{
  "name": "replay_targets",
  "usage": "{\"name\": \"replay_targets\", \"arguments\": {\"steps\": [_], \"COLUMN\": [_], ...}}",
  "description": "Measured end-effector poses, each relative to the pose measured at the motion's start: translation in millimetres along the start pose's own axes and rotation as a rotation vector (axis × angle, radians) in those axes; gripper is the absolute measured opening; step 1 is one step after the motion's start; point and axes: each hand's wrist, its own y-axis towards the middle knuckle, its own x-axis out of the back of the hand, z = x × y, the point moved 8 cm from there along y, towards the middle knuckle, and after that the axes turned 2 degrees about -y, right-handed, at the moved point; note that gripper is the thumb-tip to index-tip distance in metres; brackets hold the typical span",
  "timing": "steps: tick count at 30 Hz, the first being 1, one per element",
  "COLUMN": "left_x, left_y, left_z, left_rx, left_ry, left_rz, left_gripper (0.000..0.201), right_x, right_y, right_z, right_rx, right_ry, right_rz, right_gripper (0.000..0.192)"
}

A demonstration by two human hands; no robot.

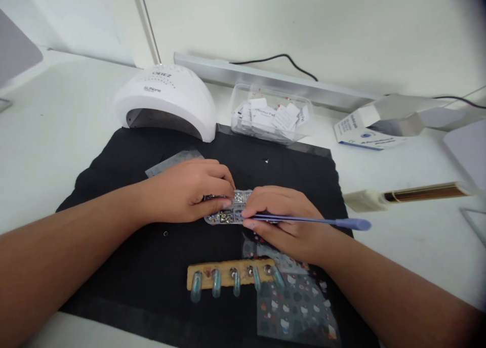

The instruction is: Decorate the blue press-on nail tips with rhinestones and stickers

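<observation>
You are steadying a small clear rhinestone box (228,209) on the black mat (125,267) with your left hand (186,191), fingers curled onto its edge. Your right hand (284,221) is pinching a purple picker tool (315,220), tip at the box. Five blue nail tips (233,279) are waiting on their strip nearby, looking mostly undecorated.

Five blue nail tips (235,283) (one wooden strip (228,274)).
</observation>
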Motion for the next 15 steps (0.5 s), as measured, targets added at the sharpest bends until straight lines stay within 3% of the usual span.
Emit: {"name": "replay_targets", "arguments": {"steps": [15], "left_x": [0.3], "left_y": [0.3], "left_z": [-0.6], "left_rx": [-0.002], "left_ry": [-0.001], "left_rz": [-0.002], "left_gripper": [0.022], "right_x": [0.4], "right_y": [0.0], "right_z": [-0.5], "right_rx": [0.021], "right_ry": [-0.007], "right_rz": [-0.012], "right_gripper": [0.004]}}
